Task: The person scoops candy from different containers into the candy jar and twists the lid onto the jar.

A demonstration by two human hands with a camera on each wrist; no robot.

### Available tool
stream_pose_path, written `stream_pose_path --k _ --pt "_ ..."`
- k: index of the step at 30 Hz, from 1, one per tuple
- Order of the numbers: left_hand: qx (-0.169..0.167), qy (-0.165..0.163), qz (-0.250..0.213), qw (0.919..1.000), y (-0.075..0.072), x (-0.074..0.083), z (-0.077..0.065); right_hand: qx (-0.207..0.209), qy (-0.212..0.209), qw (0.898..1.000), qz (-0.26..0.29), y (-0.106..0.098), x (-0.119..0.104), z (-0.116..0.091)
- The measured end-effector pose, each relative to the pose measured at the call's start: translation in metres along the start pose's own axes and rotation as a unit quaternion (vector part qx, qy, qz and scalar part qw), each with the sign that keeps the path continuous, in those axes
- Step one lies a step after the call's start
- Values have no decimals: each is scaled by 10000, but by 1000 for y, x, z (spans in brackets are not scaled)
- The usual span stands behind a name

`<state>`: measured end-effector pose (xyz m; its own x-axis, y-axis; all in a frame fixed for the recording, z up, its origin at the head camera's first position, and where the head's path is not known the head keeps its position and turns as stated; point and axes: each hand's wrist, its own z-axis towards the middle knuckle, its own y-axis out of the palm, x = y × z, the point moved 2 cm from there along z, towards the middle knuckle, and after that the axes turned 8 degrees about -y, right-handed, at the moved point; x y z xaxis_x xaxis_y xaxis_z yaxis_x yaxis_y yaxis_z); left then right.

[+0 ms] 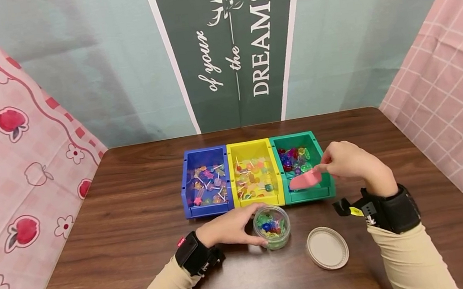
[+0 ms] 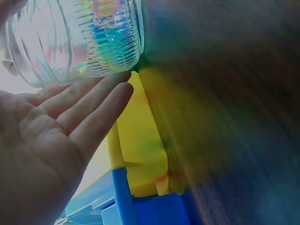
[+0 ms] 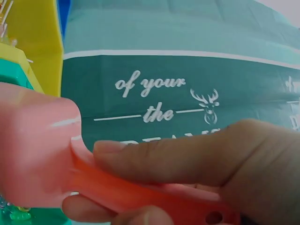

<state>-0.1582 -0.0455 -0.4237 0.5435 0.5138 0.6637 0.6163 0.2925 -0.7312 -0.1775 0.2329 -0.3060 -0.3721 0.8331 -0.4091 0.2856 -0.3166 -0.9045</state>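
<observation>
My right hand (image 1: pixel 348 161) pinches the handle of a pink scoop (image 1: pixel 305 180), thumb laid along the top in the right wrist view. The scoop's bowl is over the front of the green bin (image 1: pixel 309 195), which holds colourful translucent beads (image 1: pixel 295 159). Standing on the table before the yellow bin, a clear jar (image 1: pixel 274 240) contains green, blue, red and yellow beads. My left hand (image 1: pixel 235 226) holds this jar from its left side, thumb and fingers around it. In the left wrist view the jar's ribbed wall (image 2: pixel 112 47) shows beside the fingers.
A round pale lid (image 1: pixel 327 248) lies right of the jar. Left of the green bin, the joined yellow bin (image 1: pixel 260 202) and blue bin (image 1: pixel 209 210) hold small lollipop-like and star-shaped pieces. A printed curtain (image 1: pixel 128 80) hangs behind the brown table (image 1: pixel 134 200).
</observation>
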Motion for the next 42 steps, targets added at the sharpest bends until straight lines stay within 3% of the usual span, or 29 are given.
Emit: stream_pose_path --k 9,17,24,42 --pt "-10 20 5 10000 1 2 1 -282 536 9982 -52 -3 -5 11" --pt "-13 -14 -40 10000 1 3 1 -684 777 9944 209 -6 -4 29" --pt "6 -38 11 10000 0 3 0 -1028 918 9904 101 -4 -7 43" --pt "5 -51 35 10000 -2 2 -1 -1101 1288 9853 -212 11 -16 57"
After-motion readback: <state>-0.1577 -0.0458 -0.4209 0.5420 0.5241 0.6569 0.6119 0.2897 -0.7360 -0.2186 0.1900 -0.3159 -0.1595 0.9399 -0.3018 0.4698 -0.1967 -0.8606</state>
